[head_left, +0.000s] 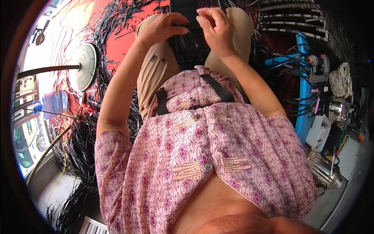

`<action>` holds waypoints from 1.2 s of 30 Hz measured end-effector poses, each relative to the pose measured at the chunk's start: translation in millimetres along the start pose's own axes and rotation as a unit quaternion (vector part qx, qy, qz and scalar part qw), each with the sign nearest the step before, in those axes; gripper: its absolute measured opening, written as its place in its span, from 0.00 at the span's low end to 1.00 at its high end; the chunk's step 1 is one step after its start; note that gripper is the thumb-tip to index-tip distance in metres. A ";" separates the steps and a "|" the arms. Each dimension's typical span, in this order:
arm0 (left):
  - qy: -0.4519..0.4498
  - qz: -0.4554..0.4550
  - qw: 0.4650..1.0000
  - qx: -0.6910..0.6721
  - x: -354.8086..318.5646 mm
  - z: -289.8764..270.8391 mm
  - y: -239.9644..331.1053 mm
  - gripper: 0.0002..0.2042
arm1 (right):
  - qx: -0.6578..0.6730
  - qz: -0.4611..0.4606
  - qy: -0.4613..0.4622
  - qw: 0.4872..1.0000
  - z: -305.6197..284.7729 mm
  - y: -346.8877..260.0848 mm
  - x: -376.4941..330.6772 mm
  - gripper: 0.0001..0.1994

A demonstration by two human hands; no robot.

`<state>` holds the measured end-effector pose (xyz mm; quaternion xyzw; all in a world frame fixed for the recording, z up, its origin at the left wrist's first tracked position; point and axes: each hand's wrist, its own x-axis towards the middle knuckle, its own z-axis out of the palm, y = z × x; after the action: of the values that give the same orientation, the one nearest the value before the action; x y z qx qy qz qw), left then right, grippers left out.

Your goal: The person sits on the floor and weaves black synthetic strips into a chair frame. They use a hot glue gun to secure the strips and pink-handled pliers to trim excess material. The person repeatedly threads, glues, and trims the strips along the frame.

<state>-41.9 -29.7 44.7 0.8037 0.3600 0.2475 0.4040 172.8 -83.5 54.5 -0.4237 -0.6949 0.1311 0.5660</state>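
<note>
Head view: the seated person's left hand [165, 27] reaches over the left knee, palm down, released, its fingers loosely bent and the thumb parted from the forefinger. Just to its right, fingertips turned inward and apart from it, is the right hand [219, 31], fingers curled; against the dark background I cannot tell whether it pinches a thin strip. Below and between the hands, between the knees, I observe a dark piece of work [189, 46], its form too dim to make out. Left of the left hand lie loose black strips [103, 41] on a red surface [120, 43]; farther left and nearer the body stands a round grey disc [86, 64] on a dark pole [48, 71]. Right of the right hand I record blue bars [304, 103], a white container [319, 132] and, nearer the body, a shiny metal vessel [325, 169]
</note>
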 end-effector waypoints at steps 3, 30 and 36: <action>-0.095 -0.039 0.988 -0.116 7.1 -5.3 -1.9 0.20 | -0.065 -0.034 -0.059 0.996 -10.6 -0.8 -33.7 0.09; 0.047 0.049 0.992 0.105 0.4 13.3 -19.6 0.20 | -0.136 -0.133 -0.110 0.976 7.8 5.7 16.4 0.09; 0.110 -0.059 0.992 -0.027 -3.5 15.3 3.9 0.15 | -0.034 0.200 -0.258 0.945 6.2 22.6 35.2 0.12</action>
<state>-32.1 -41.2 39.1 0.7375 0.4422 0.3196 0.3980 177.2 -42.0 61.3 -0.5244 -0.7223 0.3226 0.3150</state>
